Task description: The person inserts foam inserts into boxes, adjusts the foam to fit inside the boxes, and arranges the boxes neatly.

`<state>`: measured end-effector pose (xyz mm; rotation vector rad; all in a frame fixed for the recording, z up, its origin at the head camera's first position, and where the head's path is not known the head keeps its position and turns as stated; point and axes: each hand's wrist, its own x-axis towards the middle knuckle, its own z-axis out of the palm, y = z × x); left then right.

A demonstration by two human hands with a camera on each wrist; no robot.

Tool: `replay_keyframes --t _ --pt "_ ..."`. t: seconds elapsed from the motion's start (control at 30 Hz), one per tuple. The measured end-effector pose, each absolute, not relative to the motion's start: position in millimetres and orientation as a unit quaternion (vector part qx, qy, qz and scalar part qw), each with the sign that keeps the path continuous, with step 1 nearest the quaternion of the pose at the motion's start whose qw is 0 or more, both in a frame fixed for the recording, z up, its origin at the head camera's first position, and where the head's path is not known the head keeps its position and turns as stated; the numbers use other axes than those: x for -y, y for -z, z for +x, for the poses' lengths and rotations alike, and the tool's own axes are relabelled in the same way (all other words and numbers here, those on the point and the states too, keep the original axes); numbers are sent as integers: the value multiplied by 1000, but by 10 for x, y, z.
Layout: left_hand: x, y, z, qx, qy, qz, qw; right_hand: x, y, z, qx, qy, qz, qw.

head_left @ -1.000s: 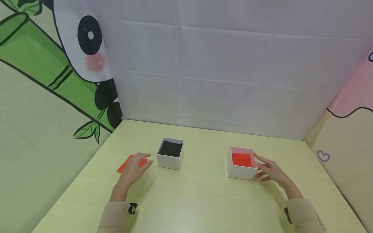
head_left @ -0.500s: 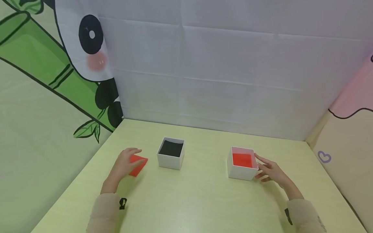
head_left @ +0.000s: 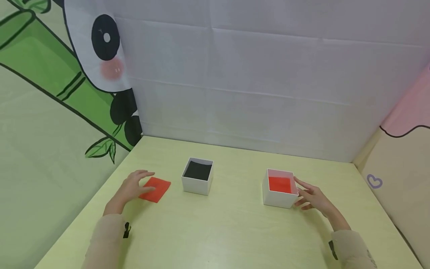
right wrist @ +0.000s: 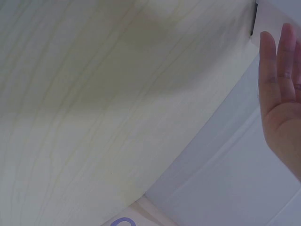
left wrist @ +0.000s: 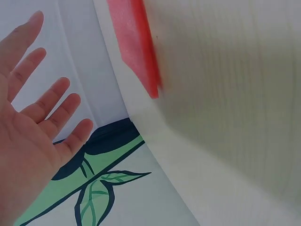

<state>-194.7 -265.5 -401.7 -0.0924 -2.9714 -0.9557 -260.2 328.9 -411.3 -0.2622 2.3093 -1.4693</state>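
A flat red square [head_left: 158,189] lies on the left of the table in the head view. My left hand [head_left: 131,186] hovers over its left side, fingers spread and thumb overlapping it, with nothing held. In the left wrist view the left palm [left wrist: 28,127] and loosely bent fingers show apart from the red piece [left wrist: 136,44]. A white box [head_left: 279,198] with a red layer [head_left: 280,184] inside stands at the right. Against its right wall rest the extended fingers of my right hand [head_left: 312,198]. In the right wrist view that hand [right wrist: 282,94] shows straight fingers by the box wall.
A second white box [head_left: 195,186], holding a black sheet or layer [head_left: 198,171], stands between the red square and the other box. The pale wooden table [head_left: 215,231] meets a white cloth backdrop [head_left: 235,93]. Printed cloth hangs at both sides.
My left hand has drawn back to the left, away from the middle box, uncovering more of the red square. The right hand and both boxes stay in place.
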Motion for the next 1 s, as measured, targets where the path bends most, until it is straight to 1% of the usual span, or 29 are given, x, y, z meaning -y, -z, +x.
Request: replay_keyframes --t 0.37,0.8,1.0 --pt "2759 4104 -2084 943 326 -35 -50 -3296 4141 -2578 -822 527 -92 195" --pt "2752 4267 -2126 944 317 -36 -83 -3293 4113 -2598 -823 524 -96 198" --pt "2724 4285 -2138 945 311 -15 -105 -3277 4098 -2593 -825 521 -93 199"
